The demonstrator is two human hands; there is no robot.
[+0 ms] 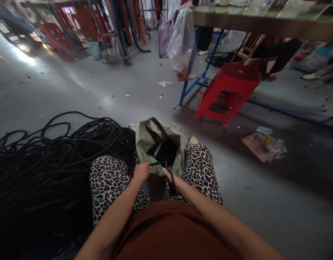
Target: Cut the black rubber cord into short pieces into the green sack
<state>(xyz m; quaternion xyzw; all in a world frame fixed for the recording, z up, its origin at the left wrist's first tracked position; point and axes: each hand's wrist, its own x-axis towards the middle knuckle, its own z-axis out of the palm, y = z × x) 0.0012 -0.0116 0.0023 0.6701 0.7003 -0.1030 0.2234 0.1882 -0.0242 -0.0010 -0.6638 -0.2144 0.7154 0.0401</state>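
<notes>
My left hand (141, 172) is closed around a black cord (156, 163), whose free end points right over the mouth of a sack. In my right hand (170, 177) is a pair of scissors (171, 180) with black handles, its blades up beside the cord's end. Whether the blades touch the cord, I cannot tell. The greenish woven sack (144, 139) stands open between my knees, with dark pieces inside that are too shadowed to make out. To the left, a large heap of black cord (101, 139) lies in loops on the floor.
A red plastic stool (231, 85) stands tilted by a blue-legged table (263, 21) at the right. A clear plastic bag (182, 43) hangs from the table's corner. Flat plastic packets (259, 146) lie on the right floor. A light-blue bin (94, 50) is farther back.
</notes>
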